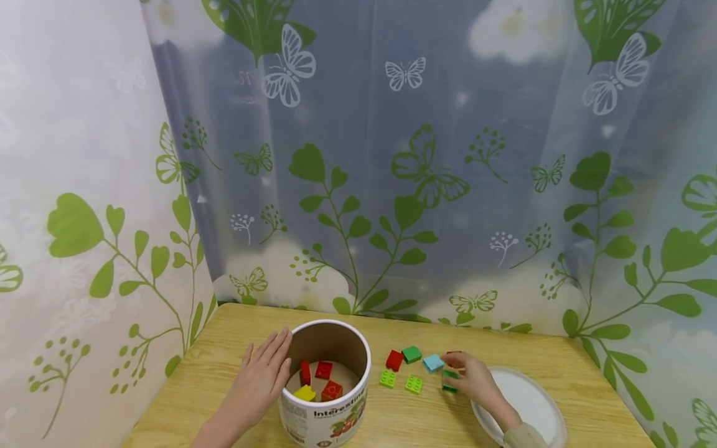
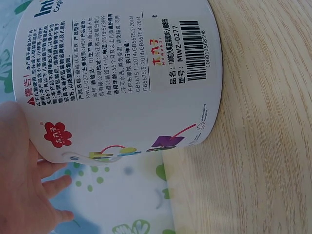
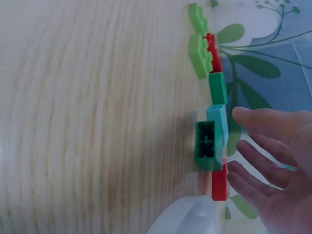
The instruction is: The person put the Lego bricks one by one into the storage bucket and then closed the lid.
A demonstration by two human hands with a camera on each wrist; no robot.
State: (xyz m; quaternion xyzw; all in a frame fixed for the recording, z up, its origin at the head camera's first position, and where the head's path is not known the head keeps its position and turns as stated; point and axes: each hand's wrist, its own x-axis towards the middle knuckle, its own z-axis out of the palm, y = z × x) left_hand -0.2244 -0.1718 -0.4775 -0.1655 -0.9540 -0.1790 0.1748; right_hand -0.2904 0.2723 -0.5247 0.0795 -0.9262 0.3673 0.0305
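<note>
My left hand (image 1: 254,379) rests along the left side of a round white bucket (image 1: 325,423), fingers straight against its rim. In the left wrist view the bucket's printed wall (image 2: 112,117) fills much of the picture. Inside it lie red building blocks (image 1: 332,391) and a yellow block (image 1: 305,393). My right hand (image 1: 473,378) hovers by a dark green block (image 1: 450,381), fingers parted and bent slightly. The right wrist view shows a gap between that hand (image 3: 280,161) and the green block (image 3: 205,146), whose hollow side shows. A red block (image 3: 219,184) sits close by.
Left of my right hand lie a light blue block (image 1: 433,363), a green block (image 1: 411,354), a red block (image 1: 394,361) and two lime blocks (image 1: 414,384). A white round lid (image 1: 532,404) lies under my right forearm. A patterned curtain (image 1: 358,186) hangs behind the wooden table (image 1: 185,386).
</note>
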